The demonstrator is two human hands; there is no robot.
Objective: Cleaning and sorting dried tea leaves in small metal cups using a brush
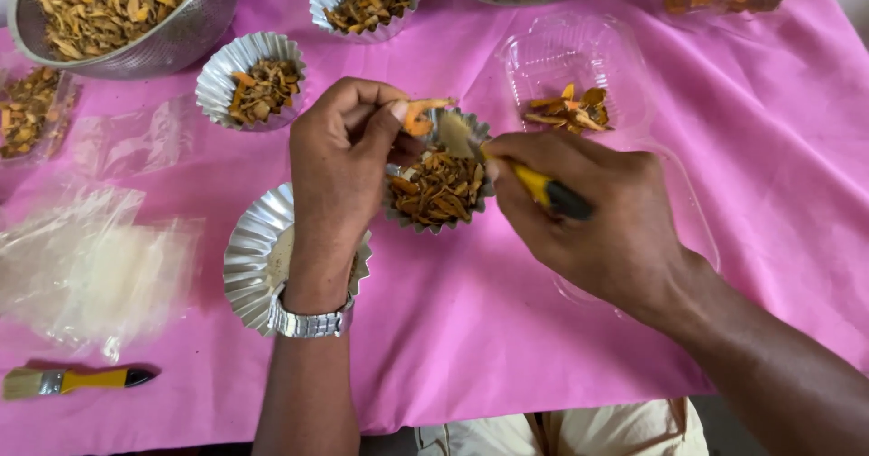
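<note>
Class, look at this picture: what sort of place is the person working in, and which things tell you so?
Probably a small hand-sorting or packing table for dried plant pieces. A pink cloth covers it, fluted foil cups and a metal colander hold orange-brown chips, and clear plastic bags lie at the side.

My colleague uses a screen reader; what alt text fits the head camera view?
Over a pink cloth, the left hand pinches an orange root piece while the right hand holds a yellow-handled brush to it, above a fluted foil cup of dried pieces. More foil cups, a metal bowl and a second brush lie around.
</note>
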